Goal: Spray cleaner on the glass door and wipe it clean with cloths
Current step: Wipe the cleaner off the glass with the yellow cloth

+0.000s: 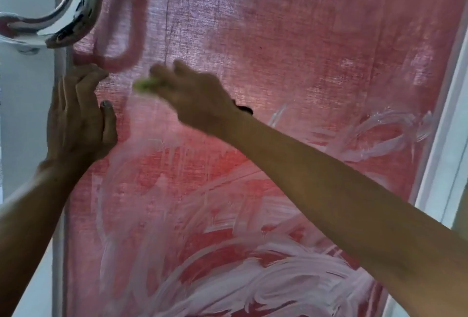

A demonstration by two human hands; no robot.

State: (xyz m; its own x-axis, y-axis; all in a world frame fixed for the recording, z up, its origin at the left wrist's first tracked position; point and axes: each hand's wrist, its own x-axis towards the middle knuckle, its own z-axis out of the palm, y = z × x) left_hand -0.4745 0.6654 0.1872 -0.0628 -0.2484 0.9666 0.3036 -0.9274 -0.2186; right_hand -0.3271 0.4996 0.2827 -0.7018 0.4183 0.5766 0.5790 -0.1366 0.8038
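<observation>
- Presently we find the glass door (253, 63) filling the head view, with a pink woven fabric (291, 25) showing behind the pane.
- We note white smears of cleaner (278, 278) in broad swirled streaks across the lower half of the glass, with a second patch (379, 134) near the right edge; the upper half shows only a thin haze.
- We record the right hand (192, 96) raised against the pane at mid-height, fingers curled round a small green cloth (145, 85); hand and cloth are blurred, and only a little of the cloth shows past the fingers.
- We cannot tell whether the cloth touches the glass.
- We record the left hand (81, 114) at the left edge of the pane, flat, fingers straight and pointing up, thumb apart, holding nothing.
- We note its fingertips just below the lower bend of a chrome handle (73, 13), which is fixed to the white frame (27, 101).
- We see a pink handle shape (121, 61) behind or mirrored in the glass; which, we cannot tell.
- We note a second white frame strip (445, 119) along the right side of the pane.
</observation>
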